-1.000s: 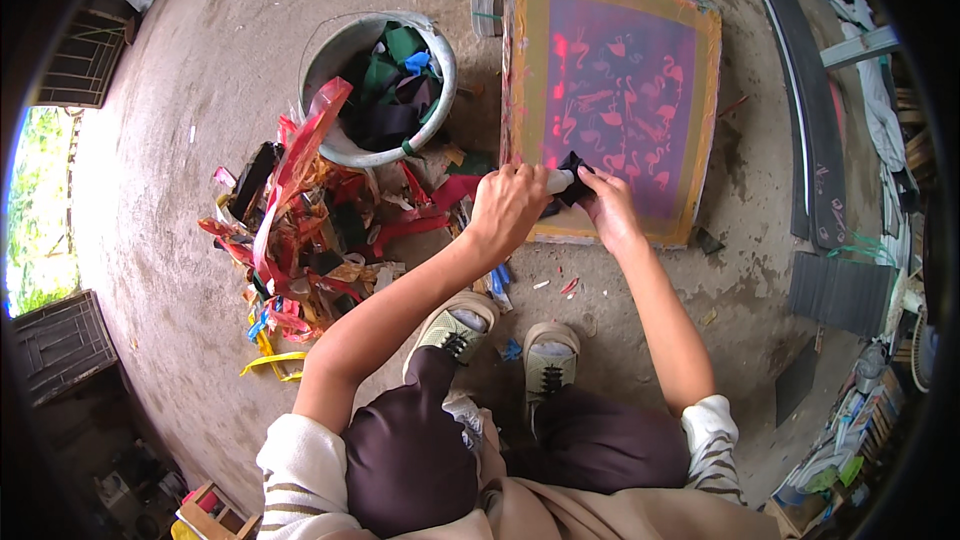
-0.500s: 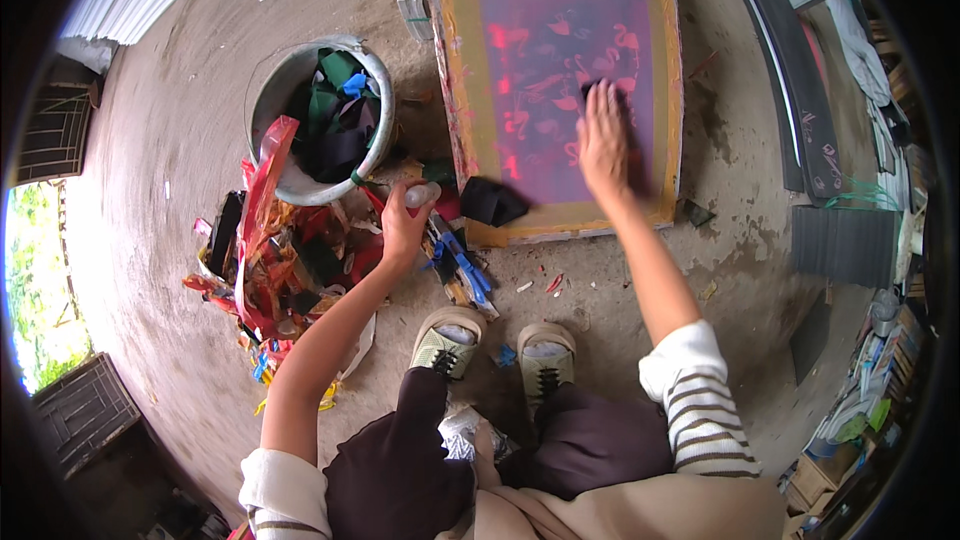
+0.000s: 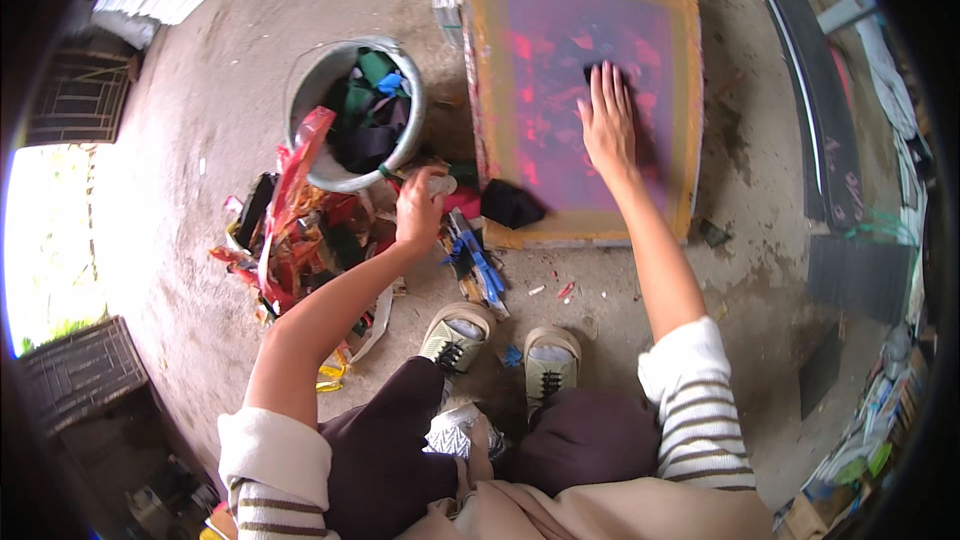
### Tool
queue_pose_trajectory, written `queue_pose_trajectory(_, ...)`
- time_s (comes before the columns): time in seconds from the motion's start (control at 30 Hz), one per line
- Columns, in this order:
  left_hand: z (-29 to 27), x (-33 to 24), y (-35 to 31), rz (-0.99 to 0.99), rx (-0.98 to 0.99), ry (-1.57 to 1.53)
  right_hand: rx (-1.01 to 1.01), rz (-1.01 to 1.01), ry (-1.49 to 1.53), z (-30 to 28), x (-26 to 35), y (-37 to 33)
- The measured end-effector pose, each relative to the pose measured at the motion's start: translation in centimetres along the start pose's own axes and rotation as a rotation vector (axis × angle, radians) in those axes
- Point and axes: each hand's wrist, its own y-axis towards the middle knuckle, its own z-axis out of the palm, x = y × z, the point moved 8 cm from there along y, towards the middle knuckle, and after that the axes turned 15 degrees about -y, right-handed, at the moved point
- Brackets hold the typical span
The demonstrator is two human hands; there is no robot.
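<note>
A wooden-framed printing screen [image 3: 489, 140] with purple mesh lies in front of me, pale and pinkish-red patches showing through the mesh. My right hand [image 3: 608, 135] lies flat on it, fingers stretched out over a dark cloth [image 3: 591, 71] that is mostly hidden beneath them. Another black cloth [image 3: 512, 203] rests on the frame's near left corner. My left hand [image 3: 418, 208] is closed around a small translucent bottle [image 3: 442, 185], just left of that corner; the fingers cover most of it.
Left of the screen stands a metal bucket [image 3: 297, 110] filled with dark and green scraps. A heap of red plastic and rags [image 3: 305, 230] lies before it. Blue-handled tools [image 3: 481, 265] lie near my shoes [image 3: 550, 365]. Dark sheets [image 3: 862, 275] are at the right.
My right hand has slid slightly away from me over the screen with the cloth. The whole view has shifted a little. My left hand still holds the bottle, turned more from view.
</note>
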Motion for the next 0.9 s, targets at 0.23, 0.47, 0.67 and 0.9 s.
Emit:
queue_pose_trajectory(0.23, -1.0, 0.2, -2.0, 0.012, -0.148, 0.32, 0.297, -0.255, 0.128, -1.3, 4.2, -14.1)
queue_pose_trajectory(0.47, 3.1, -4.7, -1.0, 0.158, -0.175, 0.239, -0.026, -0.031, -0.067, -0.4, -0.1, 2.8)
queue_pose_trajectory(0.67, 6.7, -5.6, 1.3, 0.226, -0.144, 0.154, 0.164, -0.049, 0.132, -0.6, 3.0, -8.3)
queue_pose_trajectory(0.9, 10.0, -6.0, 2.2, 0.243, -0.268, 0.296, 0.185, -0.149, -0.009, -0.6, 0.2, -11.9)
